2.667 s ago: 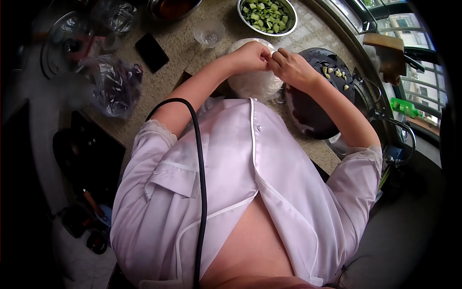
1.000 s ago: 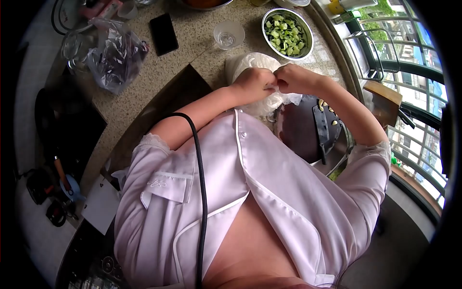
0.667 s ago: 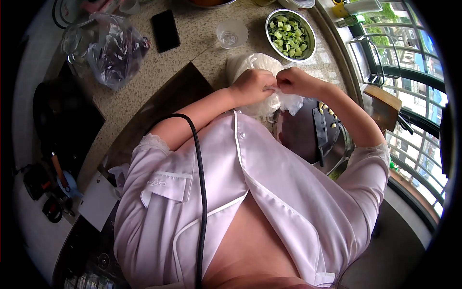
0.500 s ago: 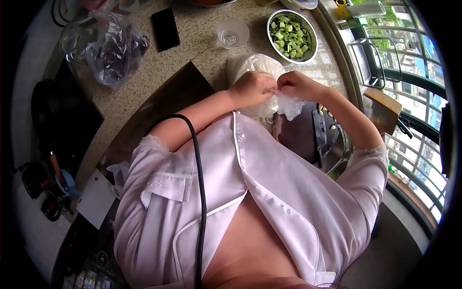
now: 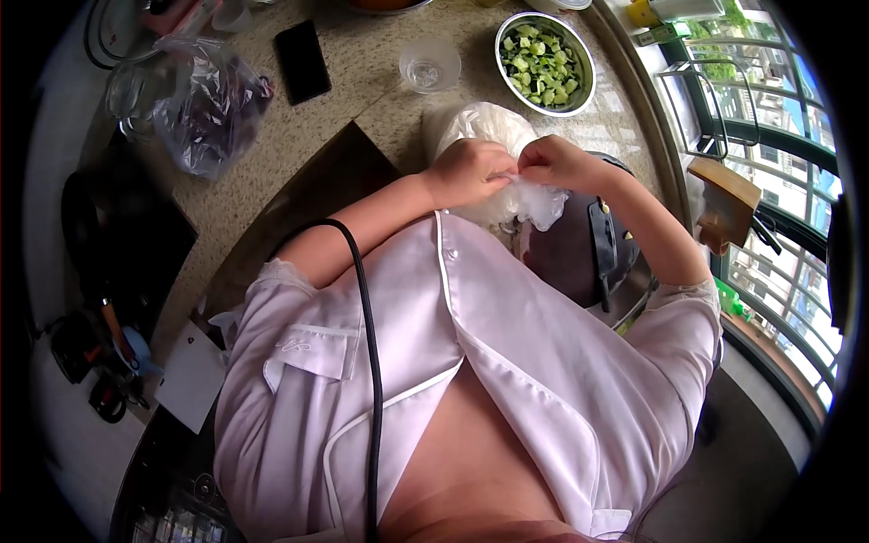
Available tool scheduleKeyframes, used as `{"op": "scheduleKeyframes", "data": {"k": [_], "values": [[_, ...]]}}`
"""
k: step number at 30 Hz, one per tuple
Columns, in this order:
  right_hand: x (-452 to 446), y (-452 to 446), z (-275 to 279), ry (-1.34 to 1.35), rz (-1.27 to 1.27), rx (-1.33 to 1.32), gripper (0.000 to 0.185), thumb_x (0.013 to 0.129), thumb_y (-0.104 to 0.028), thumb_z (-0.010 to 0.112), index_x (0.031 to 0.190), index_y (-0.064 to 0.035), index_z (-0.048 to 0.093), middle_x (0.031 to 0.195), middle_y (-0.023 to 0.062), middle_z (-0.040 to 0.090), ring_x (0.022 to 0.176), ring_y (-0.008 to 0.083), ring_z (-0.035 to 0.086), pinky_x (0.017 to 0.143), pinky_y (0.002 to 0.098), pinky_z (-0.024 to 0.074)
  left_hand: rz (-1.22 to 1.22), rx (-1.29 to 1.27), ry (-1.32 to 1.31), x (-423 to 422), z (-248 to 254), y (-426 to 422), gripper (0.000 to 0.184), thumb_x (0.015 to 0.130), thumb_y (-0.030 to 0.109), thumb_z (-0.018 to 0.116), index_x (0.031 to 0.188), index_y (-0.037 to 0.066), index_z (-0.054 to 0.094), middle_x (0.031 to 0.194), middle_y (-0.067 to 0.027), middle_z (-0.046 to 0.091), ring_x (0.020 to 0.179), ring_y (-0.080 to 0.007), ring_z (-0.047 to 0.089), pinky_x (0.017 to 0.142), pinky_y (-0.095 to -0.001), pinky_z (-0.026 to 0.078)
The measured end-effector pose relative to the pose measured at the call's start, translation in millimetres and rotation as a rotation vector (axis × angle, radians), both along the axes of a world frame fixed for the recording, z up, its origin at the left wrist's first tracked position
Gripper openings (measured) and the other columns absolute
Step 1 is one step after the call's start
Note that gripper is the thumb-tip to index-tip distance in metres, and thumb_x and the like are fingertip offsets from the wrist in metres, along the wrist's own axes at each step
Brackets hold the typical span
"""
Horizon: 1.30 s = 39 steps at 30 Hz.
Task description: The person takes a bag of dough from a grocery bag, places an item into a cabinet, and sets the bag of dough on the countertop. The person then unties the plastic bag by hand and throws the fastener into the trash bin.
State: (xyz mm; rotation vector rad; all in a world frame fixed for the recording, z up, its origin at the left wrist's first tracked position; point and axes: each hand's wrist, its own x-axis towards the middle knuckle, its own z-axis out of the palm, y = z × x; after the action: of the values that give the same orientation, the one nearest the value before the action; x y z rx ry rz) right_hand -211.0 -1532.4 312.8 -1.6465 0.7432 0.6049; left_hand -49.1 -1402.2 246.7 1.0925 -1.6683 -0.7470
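A clear plastic bag [image 5: 493, 127] bulging with whitish contents rests on the counter, close against my body. I cannot make out exactly what fills it. My left hand [image 5: 469, 172] is closed in a pinch on the gathered neck of the bag. Beside it, nearly touching, my right hand [image 5: 563, 167] pinches the same gathered plastic. The loose, crumpled end of the bag hangs down below my right fingers. Under my right forearm lies a dark board [image 5: 561, 258] with small pale pieces near its edge, partly hidden by the arm.
A metal bowl of chopped green vegetable [image 5: 545, 68] and a clear cup [image 5: 430, 68] stand beyond the bag. Further left are a black phone [image 5: 303, 61] and another plastic bag [image 5: 213, 109]. A wooden knife block [image 5: 726, 195] stands by the barred window. A black cable [image 5: 369, 335] crosses my chest.
Both hands remain at the bag's neck, with fingers shifted slightly. The view has turned a little, so the counter items sit slightly further left.
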Motion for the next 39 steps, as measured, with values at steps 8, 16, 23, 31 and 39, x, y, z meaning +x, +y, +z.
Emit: {"op": "scheduleKeyframes", "data": {"k": [8,16,23,31,39], "values": [[-2,4,1,-0.073,0.092,-0.146,0.021,0.080,-0.017,0.059,0.091,0.0011,0.064,0.069,0.0032,0.060,0.064,0.0094,0.054,0.059,0.0281,0.0447,-0.012,0.008,-0.010,2,-1,-2,0.011,0.071,0.008,0.070,0.080,0.004,0.065,0.076,-0.0106,0.063,0.071,-0.0271,0.062,0.065,-0.0345,0.049],[-4,11,-3,-0.023,-0.020,-0.055,0.021,0.081,-0.017,0.060,0.090,0.0007,0.064,0.068,0.0005,0.057,0.061,0.0072,0.051,0.054,0.0252,0.0422,-0.045,0.022,-0.021,3,-2,0,0.011,0.070,0.005,0.070,0.079,0.003,0.066,0.077,-0.0105,0.064,0.073,-0.0268,0.063,0.066,-0.0336,0.049],[-17,17,-12,0.022,-0.224,0.029,0.020,0.083,-0.020,0.062,0.091,-0.0017,0.065,0.071,-0.0013,0.057,0.062,0.0067,0.049,0.054,0.0248,0.0410,0.006,0.134,0.113,-3,-2,-1,0.011,0.070,0.004,0.071,0.080,0.004,0.067,0.074,-0.0090,0.064,0.068,-0.0186,0.061,0.060,-0.0285,0.047],[-36,13,-14,-0.187,-0.595,0.309,0.016,0.088,-0.017,0.061,0.090,-0.0008,0.062,0.083,0.0020,0.064,0.077,0.0090,0.061,0.067,0.0236,0.0483,0.127,0.267,0.142,-4,1,2,0.014,0.068,0.007,0.075,0.080,0.004,0.067,0.056,0.0015,0.046,0.052,-0.0055,0.040,0.048,-0.0249,0.034],[-52,99,-49,-0.578,-1.562,0.083,0.012,0.088,-0.012,0.059,0.096,-0.0039,0.055,0.075,-0.0012,0.055,0.062,0.0054,0.050,0.057,0.0197,0.0434,0.122,0.353,0.083,-3,6,-1,0.020,0.068,0.015,0.078,0.078,0.004,0.065,0.055,0.0079,0.037,0.052,-0.0020,0.032,0.047,-0.0222,0.027]]}}
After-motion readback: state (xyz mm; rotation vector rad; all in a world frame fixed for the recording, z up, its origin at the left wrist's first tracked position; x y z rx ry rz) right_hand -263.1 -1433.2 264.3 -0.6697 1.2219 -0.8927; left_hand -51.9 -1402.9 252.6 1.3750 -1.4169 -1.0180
